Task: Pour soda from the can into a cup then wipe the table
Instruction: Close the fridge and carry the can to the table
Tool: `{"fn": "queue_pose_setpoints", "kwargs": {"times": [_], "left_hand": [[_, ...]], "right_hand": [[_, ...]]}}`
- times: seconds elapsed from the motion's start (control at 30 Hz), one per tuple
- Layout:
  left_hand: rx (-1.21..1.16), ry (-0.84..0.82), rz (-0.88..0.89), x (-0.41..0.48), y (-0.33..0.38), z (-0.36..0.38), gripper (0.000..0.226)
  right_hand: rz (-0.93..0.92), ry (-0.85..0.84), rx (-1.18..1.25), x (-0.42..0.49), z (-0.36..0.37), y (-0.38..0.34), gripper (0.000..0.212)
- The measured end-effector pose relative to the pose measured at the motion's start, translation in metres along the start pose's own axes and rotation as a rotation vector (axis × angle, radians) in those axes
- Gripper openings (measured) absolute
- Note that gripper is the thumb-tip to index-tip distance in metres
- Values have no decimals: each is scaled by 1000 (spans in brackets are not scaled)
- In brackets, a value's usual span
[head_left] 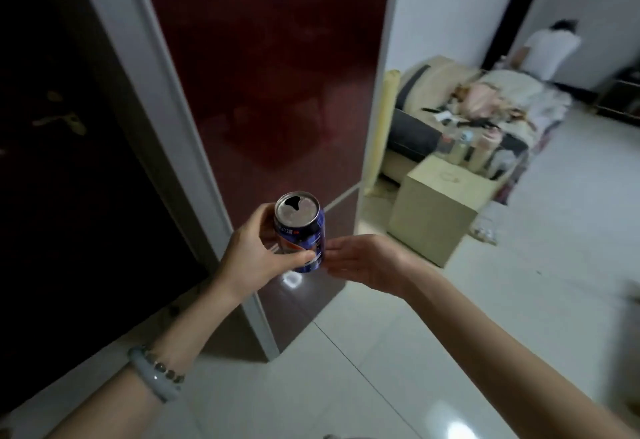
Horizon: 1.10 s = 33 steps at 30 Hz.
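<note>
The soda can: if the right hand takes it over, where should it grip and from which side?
Probably the bare right side wall of the soda can, coming from the right: the left hand wraps the left side, and the open top means staying off the rim and keeping it upright. The right hand lies open beside that wall.
</note>
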<state>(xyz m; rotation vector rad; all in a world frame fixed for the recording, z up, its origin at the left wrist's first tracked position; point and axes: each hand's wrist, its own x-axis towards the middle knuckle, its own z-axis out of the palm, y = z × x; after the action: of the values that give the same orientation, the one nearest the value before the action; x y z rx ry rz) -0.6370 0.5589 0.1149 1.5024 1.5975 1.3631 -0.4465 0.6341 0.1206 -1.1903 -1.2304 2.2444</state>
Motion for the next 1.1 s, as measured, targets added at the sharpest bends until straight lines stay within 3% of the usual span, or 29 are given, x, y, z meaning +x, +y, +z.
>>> {"fn": "queue_pose_setpoints", "kwargs": {"times": [0.53, 0.8, 1.1], "left_hand": [[-172, -782, 272, -63, 46, 169, 69], [-245, -1046, 395, -137, 103, 271, 67], [-300, -1210, 473, -240, 173, 400, 67]], "right_hand": [[-233, 595, 637, -200, -56, 152, 43], [-360, 851, 767, -317, -77, 224, 39], [-418, 998, 865, -454, -135, 298, 39]]}}
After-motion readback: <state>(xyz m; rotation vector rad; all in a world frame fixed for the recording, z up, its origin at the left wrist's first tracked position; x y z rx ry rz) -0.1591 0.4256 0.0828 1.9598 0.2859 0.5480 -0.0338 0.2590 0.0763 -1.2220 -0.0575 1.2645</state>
